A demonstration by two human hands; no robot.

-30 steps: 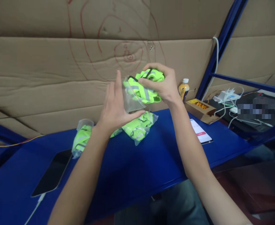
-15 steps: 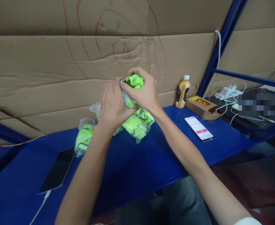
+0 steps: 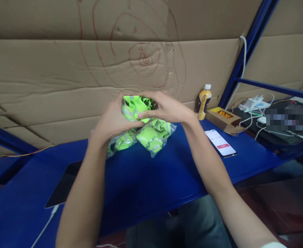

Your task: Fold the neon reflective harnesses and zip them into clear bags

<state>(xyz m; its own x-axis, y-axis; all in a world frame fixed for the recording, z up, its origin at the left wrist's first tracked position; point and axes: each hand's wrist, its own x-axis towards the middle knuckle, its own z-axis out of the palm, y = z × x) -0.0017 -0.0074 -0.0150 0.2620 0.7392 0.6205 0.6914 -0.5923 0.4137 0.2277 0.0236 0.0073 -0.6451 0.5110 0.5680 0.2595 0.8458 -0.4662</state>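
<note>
My left hand (image 3: 112, 119) and right hand (image 3: 170, 108) half-curled, gripping green bundle (image 3: 134, 107) between them above table (image 3: 151, 186), can't tell if bagged, clear bags (image 3: 155, 150) below holding green fabric (image 3: 147, 136), carton (image 3: 217, 122) showing orange contents (image 3: 224, 114).

The left side of the yellow-green bundle (image 3: 138, 107) is covered by the left grip (image 3: 112, 117); how the fingers behind it are placed, those of the right grip (image 3: 170, 108) included, cannot be told. A bagged bundle (image 3: 122, 142) is partly screened by the left grip. The dark tablet (image 3: 62, 187) is overlapped by the left forearm (image 3: 82, 196), and its white cable (image 3: 44, 227) is cropped at the bottom. The phone's (image 3: 221, 143) small digits cannot be read reliably. Items at the right are masked by a pixelated patch (image 3: 285, 119).
</note>
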